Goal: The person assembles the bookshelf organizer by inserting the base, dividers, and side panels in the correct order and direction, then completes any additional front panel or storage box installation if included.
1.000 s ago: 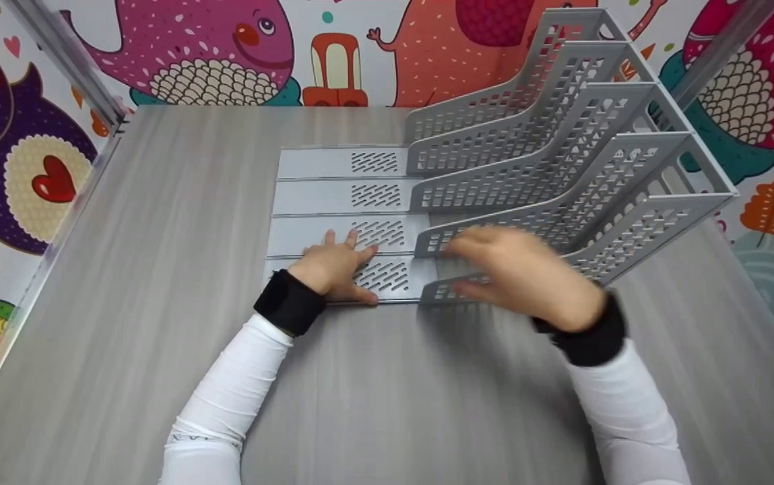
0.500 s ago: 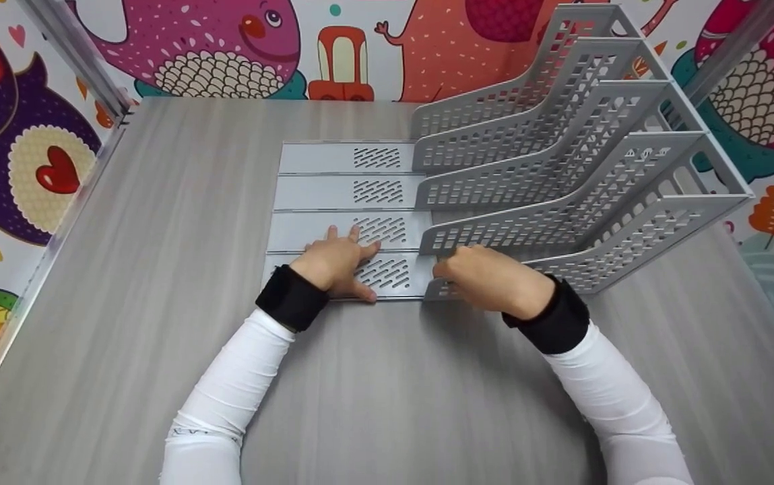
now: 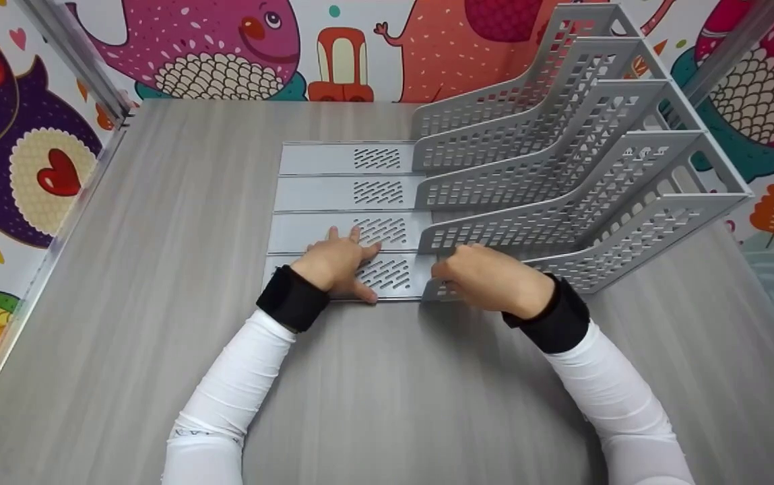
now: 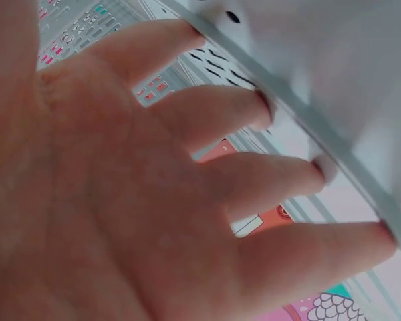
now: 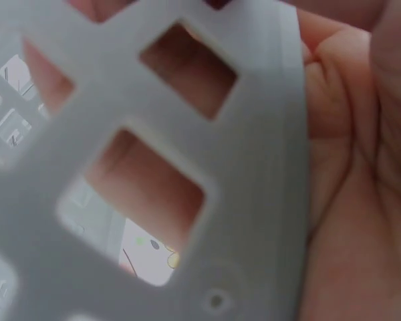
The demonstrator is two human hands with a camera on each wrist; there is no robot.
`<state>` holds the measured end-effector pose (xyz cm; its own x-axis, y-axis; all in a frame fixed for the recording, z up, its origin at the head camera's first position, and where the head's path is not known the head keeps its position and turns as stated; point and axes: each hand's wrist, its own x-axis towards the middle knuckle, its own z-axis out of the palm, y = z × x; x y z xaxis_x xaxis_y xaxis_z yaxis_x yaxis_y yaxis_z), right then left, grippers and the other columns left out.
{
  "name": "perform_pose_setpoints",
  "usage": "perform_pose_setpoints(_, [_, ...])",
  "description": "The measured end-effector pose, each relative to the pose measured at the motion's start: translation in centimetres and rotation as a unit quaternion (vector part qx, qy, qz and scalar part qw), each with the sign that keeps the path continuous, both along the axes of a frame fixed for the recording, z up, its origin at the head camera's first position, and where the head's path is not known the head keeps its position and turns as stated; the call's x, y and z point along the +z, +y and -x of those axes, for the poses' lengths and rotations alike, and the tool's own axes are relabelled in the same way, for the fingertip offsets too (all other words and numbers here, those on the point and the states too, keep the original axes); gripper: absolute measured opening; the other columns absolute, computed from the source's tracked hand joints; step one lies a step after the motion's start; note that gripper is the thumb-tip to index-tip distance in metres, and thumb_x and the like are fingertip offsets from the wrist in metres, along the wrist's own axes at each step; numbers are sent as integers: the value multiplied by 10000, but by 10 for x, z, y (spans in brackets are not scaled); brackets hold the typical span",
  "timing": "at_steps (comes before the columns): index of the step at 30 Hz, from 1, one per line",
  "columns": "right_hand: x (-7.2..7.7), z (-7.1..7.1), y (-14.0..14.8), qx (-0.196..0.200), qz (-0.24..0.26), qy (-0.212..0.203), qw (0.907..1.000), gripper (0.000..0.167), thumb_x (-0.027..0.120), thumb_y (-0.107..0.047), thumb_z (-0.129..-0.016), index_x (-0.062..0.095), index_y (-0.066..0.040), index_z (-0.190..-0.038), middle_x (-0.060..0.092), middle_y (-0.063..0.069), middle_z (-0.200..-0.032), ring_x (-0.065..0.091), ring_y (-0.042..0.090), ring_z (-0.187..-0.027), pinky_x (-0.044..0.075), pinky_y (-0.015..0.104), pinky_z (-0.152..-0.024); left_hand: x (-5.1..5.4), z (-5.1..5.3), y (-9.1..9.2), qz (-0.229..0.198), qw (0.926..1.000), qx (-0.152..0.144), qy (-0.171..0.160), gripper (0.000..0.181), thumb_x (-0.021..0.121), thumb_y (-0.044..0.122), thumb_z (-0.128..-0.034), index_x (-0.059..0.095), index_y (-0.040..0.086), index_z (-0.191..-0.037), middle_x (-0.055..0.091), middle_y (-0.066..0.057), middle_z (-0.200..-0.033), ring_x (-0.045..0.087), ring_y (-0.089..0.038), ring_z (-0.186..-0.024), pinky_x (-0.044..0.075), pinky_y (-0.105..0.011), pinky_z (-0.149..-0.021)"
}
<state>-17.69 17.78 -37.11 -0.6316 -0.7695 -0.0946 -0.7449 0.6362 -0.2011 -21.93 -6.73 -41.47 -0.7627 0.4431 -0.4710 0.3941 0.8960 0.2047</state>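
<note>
A grey plastic file rack (image 3: 680, 140) with several upright perforated dividers stands on the right of the table. Flat panels (image 3: 316, 159) with slotted patches extend from its left side. My left hand (image 3: 338, 264) rests with spread fingers on the two nearest panels; in the left wrist view its fingertips (image 4: 324, 170) touch a panel's underside or ridge, I cannot tell which. My right hand (image 3: 491, 277) grips the front end of the nearest divider (image 3: 585, 271). Up close in the right wrist view, that divider (image 5: 267, 174) lies between the fingers and palm, with fingers showing through its square holes.
The wood-grain table (image 3: 373, 384) lies under everything. A cartoon-printed wall (image 3: 225, 40) bounds the back and sides, with metal posts (image 3: 77, 57) at the corners. The rack's tall end stands close to the right wall.
My right hand has come left and down from over the rack and now grips the nearest divider's front end. My left hand stays on the panels. The last half second shows almost no movement.
</note>
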Motion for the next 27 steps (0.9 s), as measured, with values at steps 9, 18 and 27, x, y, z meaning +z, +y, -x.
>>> perform_pose_setpoints(9, [-2, 2, 0, -83, 95, 10, 9999, 113, 678, 60, -839, 682, -51, -818, 695, 60, -713, 668, 211, -641, 543, 350, -569, -1, 1, 1, -56, 10000, -13, 55, 1013, 779, 581, -772, 270, 276, -1593, 124, -242, -1656, 156, -577, -1481, 350, -741, -1077])
perform_pose_setpoints(18, [-2, 3, -3, -294, -19, -99, 9995, 120, 673, 56, -845, 701, -61, -842, 699, 55, -731, 667, 204, -654, 555, 343, -585, -1, 0, 0, -65, 10000, 11, -38, 1025, 770, 577, -778, 239, 273, -1601, 94, -241, -1655, 116, -584, -1479, 289, -760, -1096])
perform_pose_setpoints(27, [-2, 3, -2, -204, -119, -68, 9997, 109, 693, 56, -832, 699, -50, -854, 686, 54, -737, 666, 220, -678, 549, 356, -600, -1, 1, 1, -12, 10000, -7, -38, 1028, 770, 590, -774, 242, 282, -1600, 99, -234, -1660, 120, -573, -1487, 305, -760, -1089])
